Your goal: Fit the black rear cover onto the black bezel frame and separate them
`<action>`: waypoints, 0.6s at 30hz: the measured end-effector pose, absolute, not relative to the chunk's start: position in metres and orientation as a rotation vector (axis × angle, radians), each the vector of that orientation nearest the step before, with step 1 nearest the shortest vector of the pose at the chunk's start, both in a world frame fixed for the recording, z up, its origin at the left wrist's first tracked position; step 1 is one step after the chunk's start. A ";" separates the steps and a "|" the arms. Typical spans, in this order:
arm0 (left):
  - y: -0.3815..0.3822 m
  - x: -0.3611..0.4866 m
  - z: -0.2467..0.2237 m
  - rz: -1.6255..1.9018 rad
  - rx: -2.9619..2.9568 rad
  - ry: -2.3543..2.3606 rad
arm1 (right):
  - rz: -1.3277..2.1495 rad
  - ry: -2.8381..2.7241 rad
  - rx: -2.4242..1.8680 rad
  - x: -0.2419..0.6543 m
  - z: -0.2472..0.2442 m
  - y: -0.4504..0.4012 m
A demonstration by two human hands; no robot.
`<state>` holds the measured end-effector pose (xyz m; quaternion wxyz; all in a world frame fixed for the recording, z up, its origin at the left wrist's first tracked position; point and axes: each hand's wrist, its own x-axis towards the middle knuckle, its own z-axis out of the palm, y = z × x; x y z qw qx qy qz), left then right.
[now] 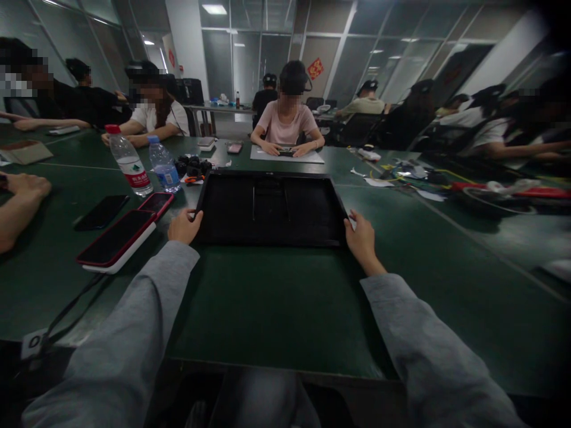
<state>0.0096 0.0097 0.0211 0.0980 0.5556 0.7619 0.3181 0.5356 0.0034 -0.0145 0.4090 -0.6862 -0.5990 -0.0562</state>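
Observation:
A wide black tray-like panel (227,214) with a raised rim lies on the green table, with a thin U-shaped frame (254,202) near its middle. My left hand (184,226) grips the panel's left edge, thumb over the rim. On the opposite side, my right hand (361,239) holds the right edge, its thumb on the rim and its other fingers partly hidden at the outer side.
Left of the panel stand a red-capped bottle (134,172) and a blue-capped bottle (165,166). Phones (118,238) lie nearer me. Another person's hand (27,184) rests far left. Cables and papers (414,172) lie right; a person (288,119) sits opposite.

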 end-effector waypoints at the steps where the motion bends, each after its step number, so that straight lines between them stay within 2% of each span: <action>1: 0.007 0.015 0.023 1.011 1.703 2.292 | -0.222 -1.485 -1.727 0.530 -0.011 0.001; 5: -0.005 0.046 0.030 1.248 2.042 2.290 | -0.410 -1.503 -1.706 0.495 0.001 -0.008; 11: -0.011 0.082 0.024 0.975 2.491 1.884 | -0.372 -1.775 -1.666 0.448 -0.006 -0.010; 18: -0.010 0.085 0.020 0.874 2.526 1.895 | -0.366 -1.865 -1.696 0.442 -0.011 -0.009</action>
